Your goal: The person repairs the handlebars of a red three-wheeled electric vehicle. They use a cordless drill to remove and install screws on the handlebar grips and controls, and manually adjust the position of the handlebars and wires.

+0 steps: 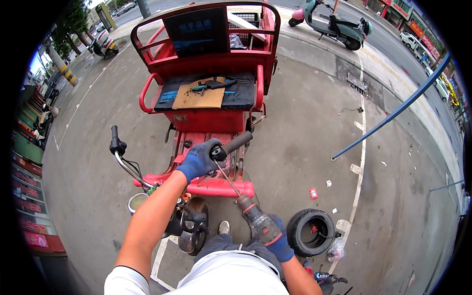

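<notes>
In a blue glove, my left hand point(198, 160) is closed around the black switch housing point(218, 153) beside the handlebar grip point(238, 142) of a red cargo tricycle point(211, 119). My right hand point(281, 246), gloved too, wraps the rear of a grey and red power screwdriver point(258, 218). Its long thin bit point(227, 178) points up and leftward, the tip at the housing by my left fingers. Whether the tip sits in a screw is too small to tell. The other handlebar grip point(115, 133) stands free on the left.
On the tricycle's seat lies a cardboard sheet point(189, 97) with tools and dark parts. A loose tyre point(296, 232) rests on the ground at my right, beside a clear plastic bag point(336, 251). A slanting blue pole point(393, 114) crosses the right side. A green scooter point(339, 28) stands behind.
</notes>
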`<state>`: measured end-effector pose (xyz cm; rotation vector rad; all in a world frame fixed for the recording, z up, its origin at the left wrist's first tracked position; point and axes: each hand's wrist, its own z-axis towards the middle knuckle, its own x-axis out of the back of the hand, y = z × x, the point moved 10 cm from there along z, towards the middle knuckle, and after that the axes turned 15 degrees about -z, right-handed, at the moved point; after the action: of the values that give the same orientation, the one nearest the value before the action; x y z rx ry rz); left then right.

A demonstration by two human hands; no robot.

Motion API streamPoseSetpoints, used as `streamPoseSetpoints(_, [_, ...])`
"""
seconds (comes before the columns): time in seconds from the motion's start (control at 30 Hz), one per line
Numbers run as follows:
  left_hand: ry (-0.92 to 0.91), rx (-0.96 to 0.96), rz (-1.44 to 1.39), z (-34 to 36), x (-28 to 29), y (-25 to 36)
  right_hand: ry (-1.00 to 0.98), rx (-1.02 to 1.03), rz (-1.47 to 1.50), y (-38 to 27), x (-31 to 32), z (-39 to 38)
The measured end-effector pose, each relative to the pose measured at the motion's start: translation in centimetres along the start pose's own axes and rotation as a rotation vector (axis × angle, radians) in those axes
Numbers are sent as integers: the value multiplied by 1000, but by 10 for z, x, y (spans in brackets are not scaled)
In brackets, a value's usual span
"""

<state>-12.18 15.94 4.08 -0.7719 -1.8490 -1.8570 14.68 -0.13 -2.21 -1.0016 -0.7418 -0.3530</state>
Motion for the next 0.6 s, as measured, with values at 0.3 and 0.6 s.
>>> streamPoseSetpoints(0.3, [192, -133, 146, -6, 0, 13, 33, 24, 52, -10, 35, 27])
streamPoseSetpoints(0.6, [71, 20, 86, -1, -3, 6, -106, 43, 165, 17, -11, 5])
